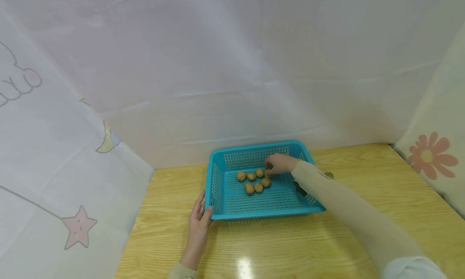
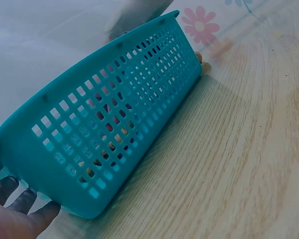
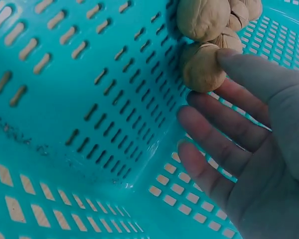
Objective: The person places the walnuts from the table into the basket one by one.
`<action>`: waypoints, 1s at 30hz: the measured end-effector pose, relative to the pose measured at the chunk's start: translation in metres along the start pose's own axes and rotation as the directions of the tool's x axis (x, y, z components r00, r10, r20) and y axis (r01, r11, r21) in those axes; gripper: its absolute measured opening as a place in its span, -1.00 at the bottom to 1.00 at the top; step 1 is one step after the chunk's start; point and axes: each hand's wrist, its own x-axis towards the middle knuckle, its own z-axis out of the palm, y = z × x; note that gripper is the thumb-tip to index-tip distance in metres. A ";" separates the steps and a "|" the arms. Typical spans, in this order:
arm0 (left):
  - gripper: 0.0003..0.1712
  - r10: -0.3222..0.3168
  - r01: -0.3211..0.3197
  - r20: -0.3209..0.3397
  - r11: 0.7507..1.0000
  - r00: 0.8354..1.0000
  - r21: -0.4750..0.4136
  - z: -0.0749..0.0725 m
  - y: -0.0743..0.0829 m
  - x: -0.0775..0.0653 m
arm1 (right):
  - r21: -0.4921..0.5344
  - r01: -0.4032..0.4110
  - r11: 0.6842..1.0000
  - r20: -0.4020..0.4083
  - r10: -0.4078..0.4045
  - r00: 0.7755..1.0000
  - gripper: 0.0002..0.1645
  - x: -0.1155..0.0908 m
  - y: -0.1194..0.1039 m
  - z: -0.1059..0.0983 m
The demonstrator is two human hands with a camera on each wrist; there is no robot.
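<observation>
A turquoise plastic basket (image 1: 269, 212) with slotted walls stands on the wooden table. At its front left corner my left hand (image 1: 199, 219) grips the rim, thumb on the near side and fingers along the outer end wall. My right hand (image 1: 281, 163) reaches down inside, near the back wall. Between thumb and forefinger it pinches a walnut (image 3: 203, 74), the other fingers spread loosely beside it. Several more walnuts (image 1: 249, 188) lie in two loose rows on the basket floor, left of the right hand. In the right wrist view, another walnut (image 3: 203, 19) sits just past the pinched one.
Outside the basket, to its right, a walnut (image 1: 329, 175) shows partly behind the right sleeve (image 1: 338, 202). The yellowish wooden table (image 1: 276, 250) extends in front and to both sides. Pale cloth (image 1: 232, 89) hangs behind it.
</observation>
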 end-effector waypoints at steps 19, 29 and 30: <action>-0.26 -0.022 0.021 -0.020 1.000 1.000 -0.023 -0.001 -0.004 -0.002 | 0.084 0.061 0.995 -0.051 -0.057 0.997 -0.66 -0.016 0.000 -0.012; -0.26 -0.011 0.011 -0.002 1.000 1.000 -0.013 -0.001 -0.001 -0.001 | 0.093 0.181 0.979 -0.200 -0.159 0.967 -0.72 -0.055 -0.002 -0.040; -0.26 -0.010 0.010 -0.002 1.000 1.000 -0.013 -0.001 -0.001 -0.001 | 0.093 0.187 0.978 -0.210 -0.164 0.964 -0.71 -0.059 -0.001 -0.043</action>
